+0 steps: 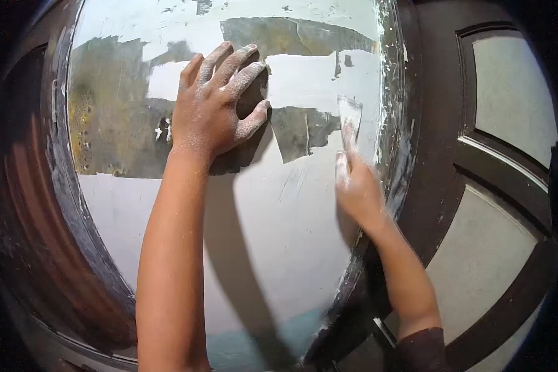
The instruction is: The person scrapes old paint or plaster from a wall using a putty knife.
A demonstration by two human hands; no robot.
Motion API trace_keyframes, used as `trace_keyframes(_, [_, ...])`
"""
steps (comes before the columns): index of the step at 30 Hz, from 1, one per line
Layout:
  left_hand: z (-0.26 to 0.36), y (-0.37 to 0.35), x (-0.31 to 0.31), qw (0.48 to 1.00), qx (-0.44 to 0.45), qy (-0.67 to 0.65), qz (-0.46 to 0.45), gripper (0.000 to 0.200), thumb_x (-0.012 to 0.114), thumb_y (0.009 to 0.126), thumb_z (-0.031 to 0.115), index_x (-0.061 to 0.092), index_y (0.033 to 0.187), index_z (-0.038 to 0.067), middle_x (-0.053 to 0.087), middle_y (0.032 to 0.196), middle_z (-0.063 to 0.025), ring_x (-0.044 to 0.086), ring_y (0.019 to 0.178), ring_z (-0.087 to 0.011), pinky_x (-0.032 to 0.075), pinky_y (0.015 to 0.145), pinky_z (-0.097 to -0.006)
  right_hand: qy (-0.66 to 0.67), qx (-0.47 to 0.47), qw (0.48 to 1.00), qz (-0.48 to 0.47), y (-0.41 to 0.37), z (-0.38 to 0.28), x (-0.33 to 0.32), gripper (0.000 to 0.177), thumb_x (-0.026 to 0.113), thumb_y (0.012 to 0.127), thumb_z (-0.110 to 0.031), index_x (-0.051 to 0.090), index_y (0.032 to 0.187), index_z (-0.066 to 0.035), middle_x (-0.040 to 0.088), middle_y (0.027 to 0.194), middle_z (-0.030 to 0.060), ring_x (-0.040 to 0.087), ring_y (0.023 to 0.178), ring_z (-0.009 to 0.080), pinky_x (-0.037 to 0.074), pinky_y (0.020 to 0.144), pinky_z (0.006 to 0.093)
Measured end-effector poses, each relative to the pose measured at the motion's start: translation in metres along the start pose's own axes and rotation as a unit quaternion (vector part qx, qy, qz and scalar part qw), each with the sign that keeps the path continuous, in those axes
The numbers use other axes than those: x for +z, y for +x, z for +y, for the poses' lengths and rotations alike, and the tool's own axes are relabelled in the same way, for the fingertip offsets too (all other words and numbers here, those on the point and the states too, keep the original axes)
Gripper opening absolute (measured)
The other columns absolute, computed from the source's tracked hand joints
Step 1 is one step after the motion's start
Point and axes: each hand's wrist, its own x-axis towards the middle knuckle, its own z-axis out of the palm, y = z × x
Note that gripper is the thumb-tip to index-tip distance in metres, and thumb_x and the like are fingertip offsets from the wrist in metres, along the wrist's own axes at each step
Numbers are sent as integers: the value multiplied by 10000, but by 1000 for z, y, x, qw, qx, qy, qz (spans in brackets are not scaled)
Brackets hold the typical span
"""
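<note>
My left hand [220,102] lies against the wall panel [279,204] with its fingers spread, white dust coating the fingertips and knuckles. Nothing is in it. To the right, my right hand [358,186] is wrapped round the handle of a scraper [351,113], its blade pointing up and touching or very near the white surface. White residue covers the blade and my right thumb. Around my left hand the white coating is gone in ragged patches, baring a grey-brown layer [115,105]. A white strip [304,79] remains between two bare patches.
A dark frame edge [395,105], flecked with white, borders the panel on the right. Beyond it stands a dark panelled door [443,124] with pale insets. Dark wood [28,204] lies along the left. Near the bottom the panel turns pale blue-green [248,350].
</note>
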Motion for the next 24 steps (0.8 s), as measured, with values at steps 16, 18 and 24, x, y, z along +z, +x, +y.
trace_keyframes(16, [0,-2,2,1000,0,5,14,506,711,898,467,662,1360,268,527,1569,41,421,1497,-254,263,1262,-506,-4,-83,995,50,60,17,-8,573,471,1046,-188,376,1593,-48,669,843,343,666,828,534,518,790,609])
trace_keyframes(18, [-1,-2,1,1000,0,-7,11,505,712,896,468,663,1358,272,525,1571,41,421,1496,-253,262,1267,-501,-6,-35,999,30,27,5,-3,597,479,1040,-175,356,1613,-61,661,821,353,667,811,536,515,777,615])
trace_keyframes(24, [0,-1,1,1000,-2,-3,3,516,711,895,471,651,1370,278,533,1565,46,428,1492,-252,266,1266,-499,-7,2,1000,-22,22,-12,-17,580,499,1041,-143,374,1594,-18,658,787,344,668,773,527,534,743,580])
